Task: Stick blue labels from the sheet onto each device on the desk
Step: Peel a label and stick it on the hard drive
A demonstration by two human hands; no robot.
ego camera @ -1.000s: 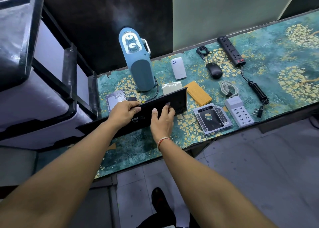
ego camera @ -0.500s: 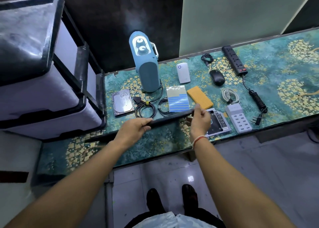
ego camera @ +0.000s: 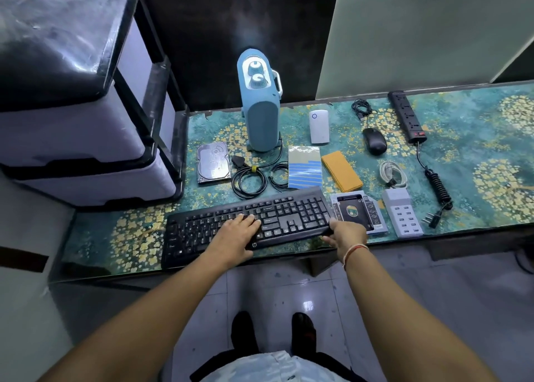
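Keyboard (ego camera: 248,222) now lies flat and keys-up along the near edge of the desk (ego camera: 476,162); a second ago it was tipped up on its long edge with its underside toward the camera, and half a second ago it was held edge-on above the desk between both hands. The left hand (ego camera: 237,232) rests palm-down on the middle keys with fingers straight and spread, where before it gripped the keyboard's upper edge. The right hand (ego camera: 346,232) pinches the keyboard's right end, thumb on top and fingers curled under the corner.

The sheet of blue labels (ego camera: 305,167) lies on the desk just behind the keyboard, its lower part carrying blue strips and its upper part bare; it was hidden behind the keyboard a second ago. Left of it sit coiled black cables (ego camera: 250,179) and a hard drive (ego camera: 213,163), with a tall blue heater (ego camera: 260,104) upright behind them. Right of the sheet lies an orange pad (ego camera: 341,170). Further back are a white adapter (ego camera: 318,126), a black mouse (ego camera: 374,140) and a black power strip (ego camera: 407,116). A drive caddy (ego camera: 358,211) sits just beside the keyboard's right end, touching the right hand, with a white USB charger (ego camera: 402,211) and a coiled white cable (ego camera: 393,174) beyond it.
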